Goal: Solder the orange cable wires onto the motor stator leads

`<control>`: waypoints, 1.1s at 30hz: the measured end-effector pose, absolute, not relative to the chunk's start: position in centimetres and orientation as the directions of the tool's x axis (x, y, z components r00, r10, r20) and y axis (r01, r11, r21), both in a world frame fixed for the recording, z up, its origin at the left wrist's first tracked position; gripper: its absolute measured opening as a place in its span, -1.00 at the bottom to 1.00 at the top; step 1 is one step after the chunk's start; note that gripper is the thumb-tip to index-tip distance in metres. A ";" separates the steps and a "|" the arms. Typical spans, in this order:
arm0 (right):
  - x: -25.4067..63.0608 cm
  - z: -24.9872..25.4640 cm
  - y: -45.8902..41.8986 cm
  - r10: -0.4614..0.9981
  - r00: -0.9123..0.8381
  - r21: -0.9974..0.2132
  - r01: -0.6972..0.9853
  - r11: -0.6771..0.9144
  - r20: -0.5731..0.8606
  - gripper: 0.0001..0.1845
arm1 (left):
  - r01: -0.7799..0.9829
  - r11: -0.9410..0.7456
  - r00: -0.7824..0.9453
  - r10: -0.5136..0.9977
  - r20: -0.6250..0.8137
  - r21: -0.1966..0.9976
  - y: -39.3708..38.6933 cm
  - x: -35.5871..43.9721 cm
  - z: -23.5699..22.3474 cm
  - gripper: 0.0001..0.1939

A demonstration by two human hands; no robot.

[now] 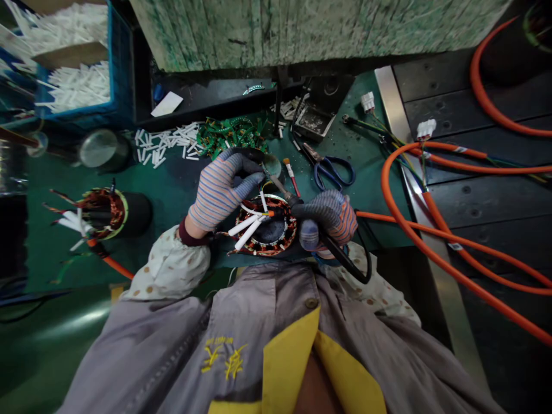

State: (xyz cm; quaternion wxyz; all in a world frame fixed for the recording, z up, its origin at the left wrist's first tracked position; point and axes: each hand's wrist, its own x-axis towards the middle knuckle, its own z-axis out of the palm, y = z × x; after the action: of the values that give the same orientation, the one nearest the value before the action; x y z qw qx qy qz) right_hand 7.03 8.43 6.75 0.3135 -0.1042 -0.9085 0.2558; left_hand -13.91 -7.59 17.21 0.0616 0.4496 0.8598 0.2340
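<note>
A motor stator (267,227) with copper windings, white sleeves and an orange wire lies in front of me, between my hands. My left hand (219,190), in a striped glove, is above it. Its fingers lie over a dark object (248,154) beside a round metal dish (271,167), and I cannot tell whether they grip it. My right hand (330,221), also gloved, is shut on a black-handled tool (345,259) whose loop hangs below it. A thin metal shaft (278,187) reaches over the stator, its link to either hand unclear.
A second wound stator (103,213) sits on a black cylinder at the left. Nearby lie white sleeves (168,144), green pieces (233,135), a red-handled brush (292,175) and blue-handled scissors (332,172). Orange cables (435,230) run on the right; a blue crate (73,63) stands behind.
</note>
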 end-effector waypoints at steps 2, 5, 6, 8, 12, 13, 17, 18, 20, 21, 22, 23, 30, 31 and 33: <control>7.0 6.7 8.7 0.330 -0.782 -0.516 0.013 0.856 0.528 -0.48 | 0.759 0.484 -0.579 0.808 0.109 0.436 -7.5 -13.7 17.5 -0.79; 7.0 6.7 8.9 0.316 -0.796 -0.512 0.009 0.859 0.516 -0.46 | 0.816 0.481 -0.522 0.852 0.050 0.320 -6.8 -14.0 18.5 -0.73; 7.0 6.7 8.9 0.322 -0.800 -0.519 0.016 0.855 0.506 -0.47 | 0.841 0.474 -0.495 0.869 0.017 0.263 -6.5 -14.2 18.9 -0.72; 7.0 6.7 8.8 0.334 -0.799 -0.535 0.019 0.844 0.500 -0.49 | 0.879 0.450 -0.449 0.893 -0.042 0.157 -5.8 -14.6 19.7 -0.73; 6.9 6.7 8.7 0.328 -0.780 -0.527 -0.004 0.850 0.534 -0.50 | 0.890 0.450 -0.440 0.890 -0.120 0.074 -5.0 -14.8 20.5 -0.78; 6.8 6.6 8.8 0.325 -0.770 -0.518 -0.009 0.855 0.549 -0.49 | 0.883 0.463 -0.453 0.883 -0.125 0.071 -5.0 -14.8 20.6 -0.78; 6.5 6.5 8.6 0.311 -0.707 -0.500 -0.071 0.863 0.636 -0.47 | 0.852 0.514 -0.507 0.858 -0.083 0.104 -5.5 -14.1 20.3 -0.77; 6.4 6.4 8.5 0.315 -0.692 -0.505 -0.082 0.859 0.649 -0.47 | 0.843 0.525 -0.521 0.851 -0.065 0.117 -5.6 -13.8 20.2 -0.76; 6.3 6.5 8.2 0.338 -0.699 -0.525 -0.062 0.849 0.630 -0.47 | 0.828 0.542 -0.542 0.839 -0.044 0.142 -5.9 -13.4 19.9 -0.75; 6.2 6.6 8.1 0.351 -0.715 -0.533 -0.034 0.846 0.604 -0.48 | 0.822 0.549 -0.551 0.834 -0.036 0.153 -6.0 -13.2 19.8 -0.74; 6.2 6.6 8.0 0.366 -0.736 -0.538 0.002 0.843 0.570 -0.49 | 0.816 0.555 -0.559 0.829 -0.027 0.164 -6.1 -13.0 19.6 -0.74; 6.2 6.7 8.0 0.377 -0.757 -0.539 0.039 0.842 0.534 -0.51 | 0.811 0.558 -0.564 0.826 -0.017 0.175 -6.2 -12.9 19.5 -0.73; 6.0 6.8 7.7 0.372 -0.788 -0.543 0.057 0.837 0.490 -0.64 | 0.782 0.573 -0.597 0.802 0.027 0.245 -6.5 -13.1 19.0 -0.75; 5.9 6.9 7.6 0.385 -0.758 -0.555 0.037 0.831 0.526 -0.65 | 0.778 0.572 -0.596 0.803 0.018 0.262 -6.5 -13.1 19.0 -0.72; 5.6 7.4 7.5 0.450 -0.647 -0.580 0.014 0.814 0.615 -0.64 | 0.771 0.564 -0.594 0.804 0.017 0.297 -6.7 -13.1 19.1 -0.66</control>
State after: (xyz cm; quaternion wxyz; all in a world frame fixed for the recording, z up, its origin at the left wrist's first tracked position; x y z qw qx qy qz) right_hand 5.65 7.55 7.39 0.3979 -0.1341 -0.8654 0.2736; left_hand -13.14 -6.71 19.06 0.0601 0.4463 0.8822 0.1377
